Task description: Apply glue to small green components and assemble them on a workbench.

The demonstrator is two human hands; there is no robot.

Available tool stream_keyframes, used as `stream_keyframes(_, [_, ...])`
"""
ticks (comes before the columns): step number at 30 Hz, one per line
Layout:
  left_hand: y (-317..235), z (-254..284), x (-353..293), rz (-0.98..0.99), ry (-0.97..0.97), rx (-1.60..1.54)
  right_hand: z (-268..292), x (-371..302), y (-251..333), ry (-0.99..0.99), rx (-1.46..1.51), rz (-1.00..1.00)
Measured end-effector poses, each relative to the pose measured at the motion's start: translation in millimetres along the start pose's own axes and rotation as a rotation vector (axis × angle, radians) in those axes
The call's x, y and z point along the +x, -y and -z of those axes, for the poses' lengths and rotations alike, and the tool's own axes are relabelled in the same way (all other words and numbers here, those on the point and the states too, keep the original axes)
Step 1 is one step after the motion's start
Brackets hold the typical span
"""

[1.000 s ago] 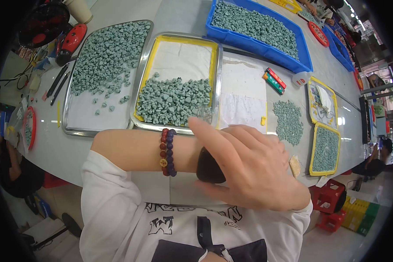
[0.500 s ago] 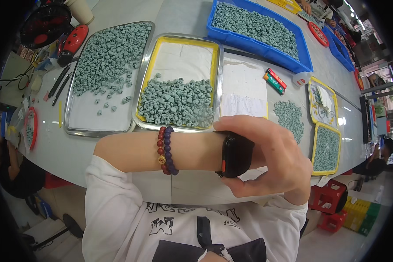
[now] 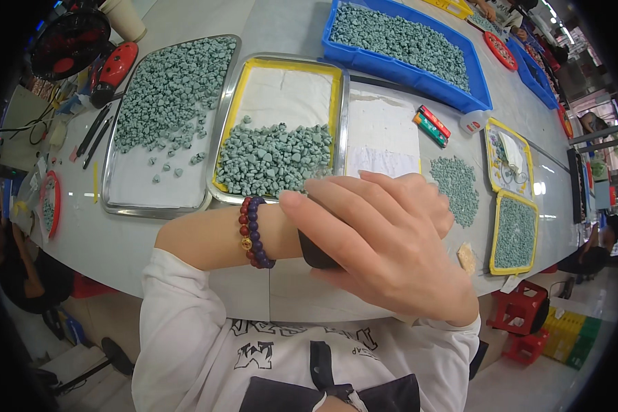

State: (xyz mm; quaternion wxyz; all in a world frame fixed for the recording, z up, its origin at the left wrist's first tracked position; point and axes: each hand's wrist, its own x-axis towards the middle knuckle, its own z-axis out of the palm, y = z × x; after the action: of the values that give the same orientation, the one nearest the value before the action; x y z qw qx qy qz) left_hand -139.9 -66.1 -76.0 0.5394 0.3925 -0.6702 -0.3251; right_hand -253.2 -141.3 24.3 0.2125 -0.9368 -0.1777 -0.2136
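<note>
My left forearm lies across the front of the table, with a red bead bracelet and a purple bead bracelet [image 3: 257, 237] near the wrist. A black smartwatch [image 3: 316, 253] is strapped on that wrist. Over it lies my right hand [image 3: 384, 257], palm down, its fingers stretched out and a little apart, covering most of the watch; its thumb is mostly hidden. Behind it shows part of my left hand [image 3: 429, 199], whose fingers are largely hidden. Just beyond my wrists stands a metal tray [image 3: 344, 123] with a yellow-edged liner, half covered with grey-green stones [image 3: 271, 158].
A second metal tray [image 3: 151, 209] of stones stands at the left. A blue bin [image 3: 398, 75] of stones is at the back. Toward the right are a loose stone pile [image 3: 454, 189], yellow-rimmed trays [image 3: 493, 237], lighters [image 3: 430, 127], a small white bottle [image 3: 475, 122] and a pale yellow piece [image 3: 467, 258].
My right hand has gone from pinching the watch's sides to lying over it with straighter fingers. Both arms have shifted slightly left. The pale yellow piece has come into view.
</note>
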Motion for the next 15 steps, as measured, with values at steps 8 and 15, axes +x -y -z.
stream_keyframes(8, [-8.3,4.7,5.9,0.086,0.024,-0.030,-10.3,0.0,-12.8,0.006,0.033,0.076])
stream_keyframes(15, [-19.4,3.7,30.8,0.220,0.012,-0.098,-12.1,1.4,-10.6,-0.127,-0.060,0.162])
